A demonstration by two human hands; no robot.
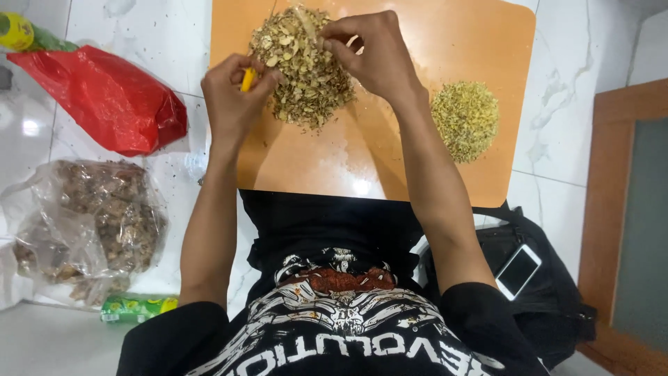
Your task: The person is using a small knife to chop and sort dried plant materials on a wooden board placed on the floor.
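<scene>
Fingers of left hand (233, 94) grip a yellow tool (247, 79); right hand (372, 56) pinches, seemingly, a peel (304, 22).

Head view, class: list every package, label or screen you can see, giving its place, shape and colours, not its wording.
Red plastic bag: upper left, crumpled, glossy.
Clear plastic bag: left, holding brown pieces.
Green packet: lower left, flat, green and yellow.
Yellow-green package: top left corner, rounded.
Phone: lower right on black bag, rectangular, pale screen.

Glossy white marble floor (139, 42), wooden door frame (598, 209) at right.
</scene>
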